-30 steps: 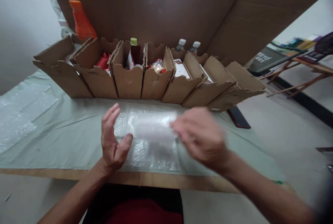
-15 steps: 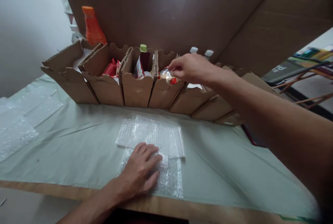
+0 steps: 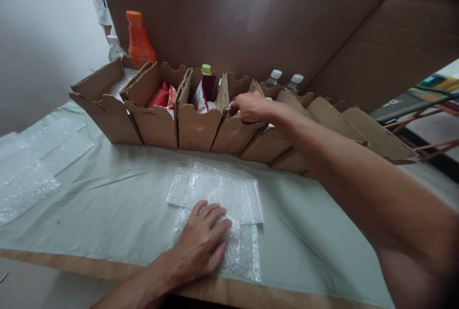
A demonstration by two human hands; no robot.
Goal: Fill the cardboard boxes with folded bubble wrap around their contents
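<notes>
My left hand [image 3: 206, 242] lies with spread fingers on bubble wrap sheets [image 3: 218, 189] near the table's front edge. The sheets overlap, and the hand covers part of the lower one. My right hand [image 3: 249, 106] reaches into the fourth cardboard bin [image 3: 234, 134] from the left. Its fingertips are down inside the bin, so what they touch is hidden. To the left, the third bin [image 3: 197, 127] holds a bottle with a green cap [image 3: 206, 69] and a white and red packet [image 3: 201, 97]. Red packets [image 3: 163, 97] sit in the second bin [image 3: 156, 125].
An orange bottle [image 3: 139, 41] stands behind the bins, before a tall cardboard panel [image 3: 222, 17]. White-capped bottles [image 3: 275, 75] show at the back right. More bubble wrap [image 3: 27, 180] lies at the left on the green cloth [image 3: 118, 204]. A rack [image 3: 430, 113] is at the far right.
My right hand has gone down into the fourth bin, where a shiny packet was showing under it before. The whole view has shifted slightly. My left hand stays on the bubble wrap.
</notes>
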